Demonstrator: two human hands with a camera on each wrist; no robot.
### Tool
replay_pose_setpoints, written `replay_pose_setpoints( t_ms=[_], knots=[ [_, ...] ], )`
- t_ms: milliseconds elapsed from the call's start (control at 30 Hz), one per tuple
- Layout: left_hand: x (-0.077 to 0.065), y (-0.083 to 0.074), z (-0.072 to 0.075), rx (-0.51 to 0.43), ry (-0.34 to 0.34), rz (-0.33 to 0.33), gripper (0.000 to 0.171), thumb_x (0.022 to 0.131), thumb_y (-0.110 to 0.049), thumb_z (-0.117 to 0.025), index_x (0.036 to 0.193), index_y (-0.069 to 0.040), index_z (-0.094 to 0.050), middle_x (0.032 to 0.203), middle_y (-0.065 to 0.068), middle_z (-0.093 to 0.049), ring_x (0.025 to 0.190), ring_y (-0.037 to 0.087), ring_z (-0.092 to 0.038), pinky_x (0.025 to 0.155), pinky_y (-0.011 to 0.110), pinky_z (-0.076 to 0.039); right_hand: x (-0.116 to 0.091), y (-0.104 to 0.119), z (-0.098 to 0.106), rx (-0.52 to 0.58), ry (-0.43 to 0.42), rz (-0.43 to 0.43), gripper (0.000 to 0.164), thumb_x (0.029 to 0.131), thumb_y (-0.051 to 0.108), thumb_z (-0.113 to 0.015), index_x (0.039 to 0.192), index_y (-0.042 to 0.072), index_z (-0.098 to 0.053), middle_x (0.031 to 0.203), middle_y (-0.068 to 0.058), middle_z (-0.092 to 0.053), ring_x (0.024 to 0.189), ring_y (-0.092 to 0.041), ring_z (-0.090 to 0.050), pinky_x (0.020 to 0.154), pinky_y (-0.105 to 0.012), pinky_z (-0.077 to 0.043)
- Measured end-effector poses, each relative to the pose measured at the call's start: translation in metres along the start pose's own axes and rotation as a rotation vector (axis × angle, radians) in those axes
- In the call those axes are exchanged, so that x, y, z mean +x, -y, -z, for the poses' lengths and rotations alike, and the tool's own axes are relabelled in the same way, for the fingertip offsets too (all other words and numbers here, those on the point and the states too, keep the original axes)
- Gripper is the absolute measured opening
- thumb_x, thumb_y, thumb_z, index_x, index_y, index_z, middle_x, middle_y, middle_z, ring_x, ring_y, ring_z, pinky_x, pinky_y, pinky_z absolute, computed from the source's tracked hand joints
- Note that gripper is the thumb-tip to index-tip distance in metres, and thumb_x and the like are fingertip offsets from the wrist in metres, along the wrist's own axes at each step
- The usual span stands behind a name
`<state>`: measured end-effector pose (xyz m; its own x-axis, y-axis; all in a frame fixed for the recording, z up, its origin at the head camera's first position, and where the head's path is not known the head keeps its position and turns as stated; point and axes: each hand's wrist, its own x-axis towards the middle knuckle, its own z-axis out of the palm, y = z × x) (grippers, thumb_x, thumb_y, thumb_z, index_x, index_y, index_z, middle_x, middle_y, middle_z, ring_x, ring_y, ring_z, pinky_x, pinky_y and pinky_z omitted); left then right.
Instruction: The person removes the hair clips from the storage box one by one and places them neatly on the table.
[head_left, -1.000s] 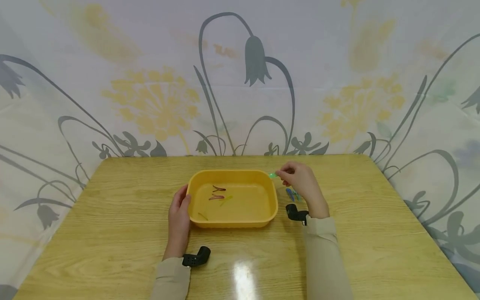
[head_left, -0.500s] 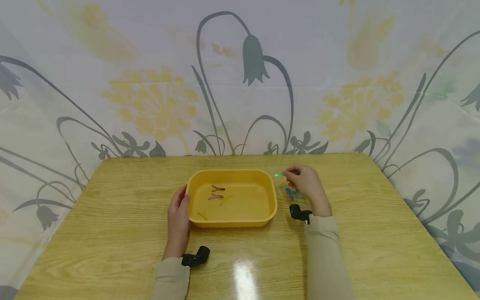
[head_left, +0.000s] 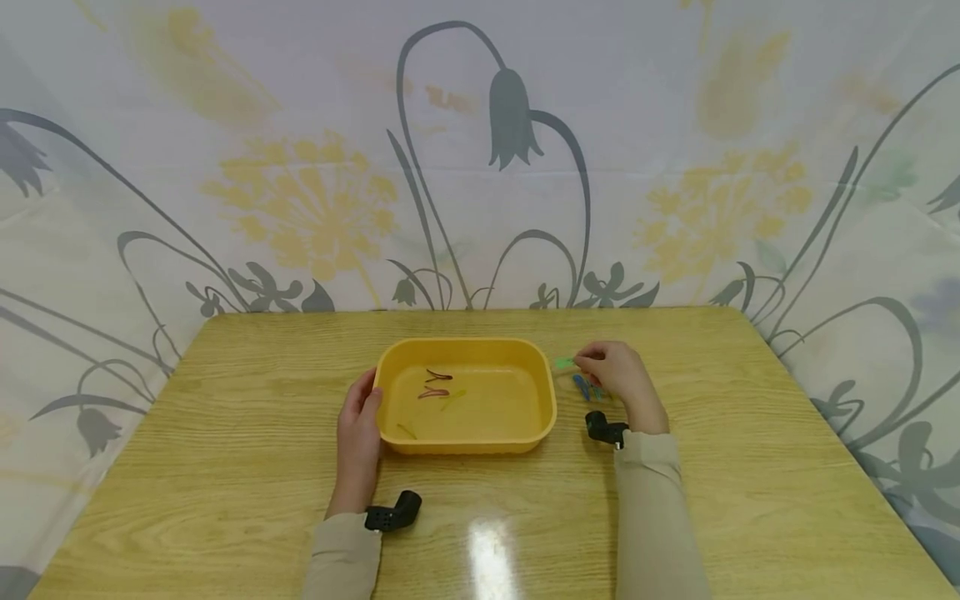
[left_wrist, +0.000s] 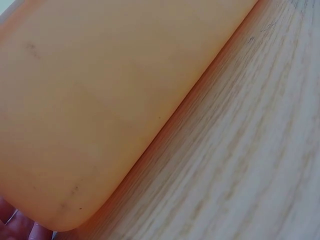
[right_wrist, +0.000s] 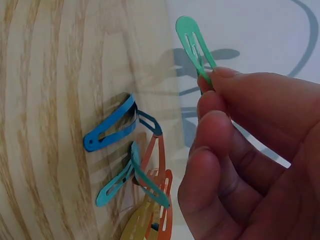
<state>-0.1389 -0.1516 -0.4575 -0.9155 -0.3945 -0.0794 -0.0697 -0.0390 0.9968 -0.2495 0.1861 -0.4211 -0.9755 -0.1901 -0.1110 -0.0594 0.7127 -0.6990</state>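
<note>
My right hand (head_left: pixel 617 375) pinches a green snap hair clip (right_wrist: pixel 192 42) by one end between thumb and index finger, just right of the tray's back right corner. Below that hand, a small pile on the table holds a blue snap clip (right_wrist: pixel 110 127), a teal one (right_wrist: pixel 117 185), and orange and yellow ones (right_wrist: pixel 137 220). My left hand (head_left: pixel 358 421) grips the left side of the yellow plastic tray (head_left: pixel 465 446), thumb at its rim. Inside the tray lie a dark red clip (head_left: pixel 439 377), a pinkish one (head_left: pixel 433 392) and two yellowish ones (head_left: pixel 454 399), spread over the left half.
The wooden table (head_left: pixel 225 433) runs back to a hanging cloth (head_left: pixel 315 108) printed with flowers. A black wrist camera (head_left: pixel 393 512) sits on the left wrist, another black camera (head_left: pixel 603 428) on the right.
My right hand has drawn back from the tray's corner, to the right and slightly nearer me, with the green hair clip still pinched. The left hand and tray have stayed put.
</note>
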Motion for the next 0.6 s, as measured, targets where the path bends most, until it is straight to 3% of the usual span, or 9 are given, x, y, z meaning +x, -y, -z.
replay_pose_setpoints(
  t_ms=[167,333,433,600],
  knots=[
    [0.0001,0.001,0.0,-0.006,0.001,-0.004,0.036,0.095,-0.031,-0.041,0.13,-0.023,-0.044,0.13,-0.008,-0.042,0.116,0.008,-0.04,0.097,0.029,-0.034,-0.0001,-0.0035,-0.0009,-0.041,0.005,-0.008,0.025,0.089,0.023,-0.054,0.104,0.005,-0.064,0.08,-0.013,-0.061,0.062,-0.021,-0.05,0.057,-0.031,-0.041],
    [0.0009,0.0017,0.0,-0.011,0.005,-0.015,0.037,0.095,-0.031,-0.041,0.13,-0.021,-0.044,0.131,-0.006,-0.042,0.117,0.009,-0.04,0.098,0.03,-0.034,0.0017,-0.0064,-0.003,-0.102,-0.008,0.001,0.025,0.088,0.022,-0.056,0.103,0.004,-0.065,0.105,-0.015,-0.06,0.086,-0.027,-0.054,0.074,-0.039,-0.044],
    [0.0009,0.0014,-0.0001,-0.009,0.001,-0.009,0.036,0.095,-0.031,-0.042,0.13,-0.022,-0.044,0.13,-0.007,-0.042,0.117,0.009,-0.04,0.098,0.03,-0.034,0.0028,-0.0081,-0.0046,-0.111,-0.012,0.002,0.023,0.088,0.021,-0.057,0.101,0.005,-0.066,0.108,-0.015,-0.06,0.095,-0.029,-0.053,0.08,-0.042,-0.043],
    [0.001,0.0,-0.0003,-0.007,0.0,-0.002,0.037,0.095,-0.031,-0.041,0.13,-0.022,-0.044,0.131,-0.007,-0.042,0.117,0.009,-0.039,0.098,0.03,-0.033,0.0042,-0.0104,-0.0049,-0.113,-0.008,-0.011,0.022,0.088,0.02,-0.056,0.1,0.005,-0.067,0.105,-0.014,-0.061,0.094,-0.029,-0.053,0.079,-0.042,-0.042]
  ],
)
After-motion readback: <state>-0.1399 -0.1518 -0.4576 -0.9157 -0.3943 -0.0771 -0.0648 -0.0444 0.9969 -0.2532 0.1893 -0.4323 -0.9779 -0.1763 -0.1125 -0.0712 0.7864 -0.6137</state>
